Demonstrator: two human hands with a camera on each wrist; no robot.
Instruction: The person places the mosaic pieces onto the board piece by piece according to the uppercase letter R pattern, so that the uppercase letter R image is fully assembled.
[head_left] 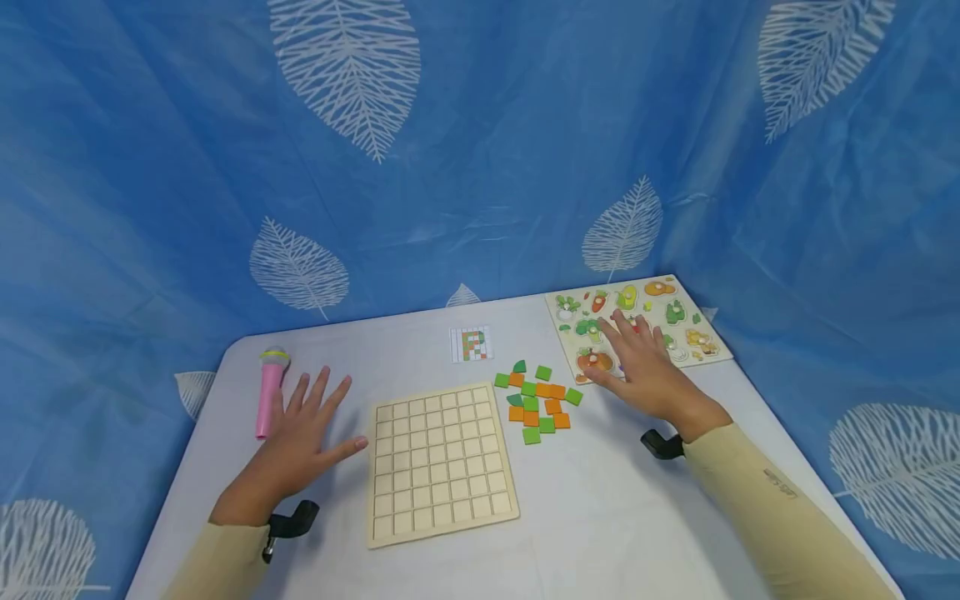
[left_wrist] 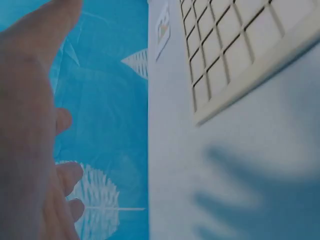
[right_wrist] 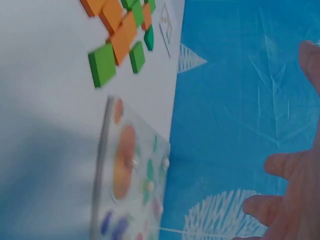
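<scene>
My left hand (head_left: 295, 442) hovers with spread fingers between a pink toy microphone (head_left: 270, 393) and a wooden grid board (head_left: 369, 500), and holds nothing. In the left wrist view its shadow falls on the tabletop beside the board's corner (left_wrist: 202, 116). Fingers spread, my right hand (head_left: 648, 375) is held over a vegetable knob puzzle (head_left: 564, 333), covering part of it in the head view. Just left of that hand lies a loose group of orange tiles (head_left: 531, 418) and green tiles (head_left: 532, 435), with two darker green leaf-shaped pieces (head_left: 520, 366) among them.
A small card (head_left: 471, 344) printed with a coloured grid pattern lies behind the board. The white table (head_left: 585, 517) meets a blue curtain (head_left: 480, 167) with white leaf prints at the back and sides. Dark wrist cameras (head_left: 295, 520) sit below both hands.
</scene>
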